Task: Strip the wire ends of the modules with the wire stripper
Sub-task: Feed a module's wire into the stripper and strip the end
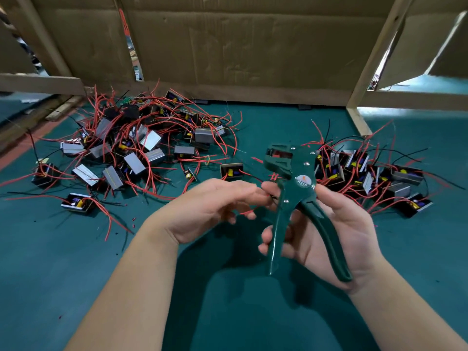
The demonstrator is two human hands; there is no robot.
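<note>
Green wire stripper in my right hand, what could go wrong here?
Fingers of the left hand sit beside the dark green metal wire stripper in the right hand; squeezing its spread handles could pinch them. The thin red wire hangs below the stripper's head, so a squeeze may strip nothing.

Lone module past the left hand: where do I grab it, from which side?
Probably pinch the lone module across its black end walls, from above with the left hand, since the right hand grips the wire stripper. Its open face shows components, with a red wire trailing right; avoid both.
</note>
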